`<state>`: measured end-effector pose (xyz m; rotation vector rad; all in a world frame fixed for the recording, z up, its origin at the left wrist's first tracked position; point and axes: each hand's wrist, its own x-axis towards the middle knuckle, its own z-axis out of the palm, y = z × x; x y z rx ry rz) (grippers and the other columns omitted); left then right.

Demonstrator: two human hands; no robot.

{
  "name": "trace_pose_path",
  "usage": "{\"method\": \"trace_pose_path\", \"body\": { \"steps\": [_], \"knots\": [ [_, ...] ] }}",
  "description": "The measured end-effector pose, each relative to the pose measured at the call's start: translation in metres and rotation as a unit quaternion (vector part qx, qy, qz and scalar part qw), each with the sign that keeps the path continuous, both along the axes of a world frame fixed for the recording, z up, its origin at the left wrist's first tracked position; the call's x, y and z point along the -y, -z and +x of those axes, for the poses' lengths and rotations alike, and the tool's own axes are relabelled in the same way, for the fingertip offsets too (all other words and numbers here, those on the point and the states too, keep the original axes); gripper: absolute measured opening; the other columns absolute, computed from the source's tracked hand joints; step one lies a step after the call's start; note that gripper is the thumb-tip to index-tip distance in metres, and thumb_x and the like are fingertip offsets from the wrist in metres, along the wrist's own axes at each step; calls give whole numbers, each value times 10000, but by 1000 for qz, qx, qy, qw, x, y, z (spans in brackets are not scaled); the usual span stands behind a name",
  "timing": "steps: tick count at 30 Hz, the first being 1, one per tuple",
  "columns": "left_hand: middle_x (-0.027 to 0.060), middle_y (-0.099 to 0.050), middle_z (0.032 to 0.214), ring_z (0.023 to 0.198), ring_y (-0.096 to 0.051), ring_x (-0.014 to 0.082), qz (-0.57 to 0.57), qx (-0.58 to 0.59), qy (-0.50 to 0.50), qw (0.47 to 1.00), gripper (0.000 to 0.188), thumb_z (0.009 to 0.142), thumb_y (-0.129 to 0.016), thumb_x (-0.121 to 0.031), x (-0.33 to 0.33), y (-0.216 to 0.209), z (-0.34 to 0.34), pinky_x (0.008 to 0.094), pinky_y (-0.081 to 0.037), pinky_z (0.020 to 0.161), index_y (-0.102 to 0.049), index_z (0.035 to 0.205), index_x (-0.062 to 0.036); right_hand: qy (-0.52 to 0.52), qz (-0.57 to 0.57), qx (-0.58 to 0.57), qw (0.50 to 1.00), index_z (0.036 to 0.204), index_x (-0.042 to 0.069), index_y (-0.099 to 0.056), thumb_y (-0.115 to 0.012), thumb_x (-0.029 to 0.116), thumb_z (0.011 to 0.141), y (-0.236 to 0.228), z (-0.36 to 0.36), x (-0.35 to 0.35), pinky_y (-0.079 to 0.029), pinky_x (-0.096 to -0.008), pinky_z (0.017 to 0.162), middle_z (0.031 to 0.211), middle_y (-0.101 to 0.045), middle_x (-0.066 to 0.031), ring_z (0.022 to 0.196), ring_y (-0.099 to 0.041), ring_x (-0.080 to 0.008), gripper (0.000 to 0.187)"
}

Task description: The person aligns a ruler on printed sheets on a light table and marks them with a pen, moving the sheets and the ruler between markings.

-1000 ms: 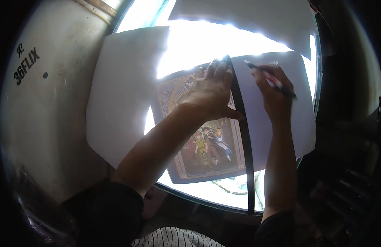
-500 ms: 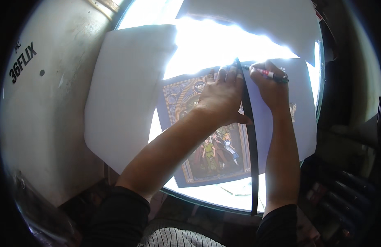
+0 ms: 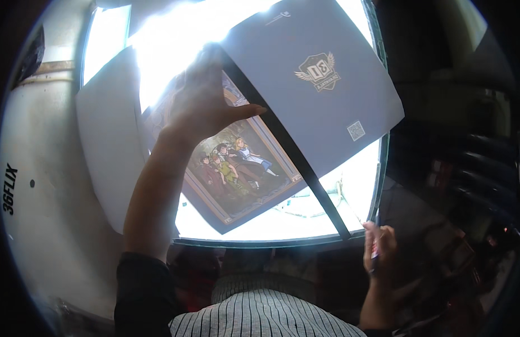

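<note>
A dark blue printed cover sheet (image 3: 350,101) lies on a brightly lit glass-topped table (image 3: 215,238). Its left part shows illustrated characters inside an ornate border; its right part carries a winged emblem and a small square code. Across the middle runs a long black straightedge strip (image 3: 288,146), whose near end reaches the table's front edge. My left hand (image 3: 201,104) lies flat with its thumb spread onto the strip; its fingertips fade into glare. At the front right corner, my right hand (image 3: 382,247) grips a slim dark pen (image 3: 375,247) with a reddish band, away from the sheet.
Left of the cover is a large pale sheet (image 3: 105,129), partly against the cover's side. A white cabinet-like body (image 3: 41,168) with dark lettering stands farther left. Dark, cluttered shapes fill the right side beyond the table's glass edge (image 3: 385,168).
My right hand has drawn back with the pen from the strip's far end to the table's near right corner. The sheet and strip appear turned in view; my left hand stays on them.
</note>
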<state>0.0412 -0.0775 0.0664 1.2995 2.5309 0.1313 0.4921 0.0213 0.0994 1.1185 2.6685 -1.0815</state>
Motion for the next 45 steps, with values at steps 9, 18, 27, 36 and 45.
{"method": "trace_pose_path", "body": {
  "steps": [9,18,27,36,45],
  "knots": [
    [261,-376,1496,1396,-340,435,198,-99,90,971,1108,696,-857,-538,20,41,-5,558,-266,1134,-292,1501,-28,-74,119,-52,989,1224,153,-526,-718,15,850,58,23,86,-235,-632,1153,1283,-659,-155,1374,-458,-371,442],
    [272,-289,1538,1427,-269,446,190,-88,104,972,1149,711,-793,-630,21,45,-8,590,-202,1146,-245,1506,-8,-40,125,-87,988,1186,198,-567,-688,59,888,66,27,89,-217,-609,1159,1288,-673,-51,1356,-488,-314,350],
    [268,-301,1521,1414,-275,440,196,-86,103,971,1207,674,-797,-674,24,49,-9,595,-203,1140,-240,1505,0,-56,122,-79,988,1188,163,-547,-657,1,859,62,24,82,-214,-574,1174,1236,-693,-91,1331,-508,-333,383],
    [268,-185,1597,1489,-163,453,155,-65,82,982,1240,677,-748,-736,25,48,-9,646,-102,1181,-198,1514,-5,-59,108,-81,989,1158,182,-564,-660,9,851,61,25,80,-180,-541,1188,1245,-696,-69,1355,-486,-302,365],
    [269,-184,1597,1491,-161,449,156,-71,86,981,1243,683,-747,-732,24,51,-8,642,-97,1183,-188,1519,-3,-66,112,-71,989,1133,190,-569,-659,2,848,58,26,77,-186,-539,1184,1246,-697,-65,1348,-496,-300,353]
  ]
}}
